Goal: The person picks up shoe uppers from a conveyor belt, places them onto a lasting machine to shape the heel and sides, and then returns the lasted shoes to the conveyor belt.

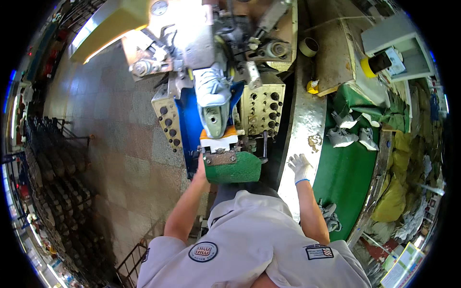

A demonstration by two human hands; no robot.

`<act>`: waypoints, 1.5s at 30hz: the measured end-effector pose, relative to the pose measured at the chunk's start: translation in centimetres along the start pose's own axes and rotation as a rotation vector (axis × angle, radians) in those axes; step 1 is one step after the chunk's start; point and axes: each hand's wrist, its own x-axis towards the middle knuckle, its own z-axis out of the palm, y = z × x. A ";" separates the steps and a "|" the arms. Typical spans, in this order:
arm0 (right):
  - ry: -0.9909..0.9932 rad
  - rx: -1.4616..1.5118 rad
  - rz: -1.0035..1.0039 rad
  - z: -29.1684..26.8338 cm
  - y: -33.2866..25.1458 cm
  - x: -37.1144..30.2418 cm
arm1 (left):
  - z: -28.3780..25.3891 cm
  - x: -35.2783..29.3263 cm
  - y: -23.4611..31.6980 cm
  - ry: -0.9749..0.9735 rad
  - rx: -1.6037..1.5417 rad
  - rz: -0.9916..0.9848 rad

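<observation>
A light grey shoe upper (pixel 211 89) sits in the machine (pixel 199 45) in front of me, on a grey-green shoe last (pixel 214 121) whose bare end points toward me. Just below that end is a white and orange pad (pixel 219 140), with a green-covered curved plate (pixel 233 168) nearer my body. My left hand (pixel 200 169) is at the left edge of this plate, its fingers mostly hidden, so its grip cannot be made out. In a white glove, my right hand (pixel 300 167) lies with fingers spread on the worn metal ledge (pixel 307 113) and holds nothing.
Control panels with dark knobs (pixel 263 110) flank the blue machine body (pixel 188 122). On the right, grey shoes (pixel 342 138) lie on a green conveyor belt (pixel 341 177). Dark racks (pixel 57 177) line the left, beyond the tiled floor (pixel 105 125). A roll of tape (pixel 309 47) sits at the upper right.
</observation>
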 end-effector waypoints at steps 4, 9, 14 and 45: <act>0.092 -0.347 -0.092 1.8 -0.1 -0.7 | -2.9 1.4 -4.9 -0.238 -0.260 -0.118; 0.063 -0.315 -0.067 4.0 -2.7 -1.6 | -1.3 0.9 -5.0 -0.007 -0.031 0.015; -0.049 -0.361 -0.111 6.8 -4.8 -2.4 | 2.7 -2.9 0.6 0.406 1.187 0.451; 0.269 -1.310 -0.135 -16.1 -18.2 -3.1 | 27.0 -5.4 11.2 0.522 1.774 1.310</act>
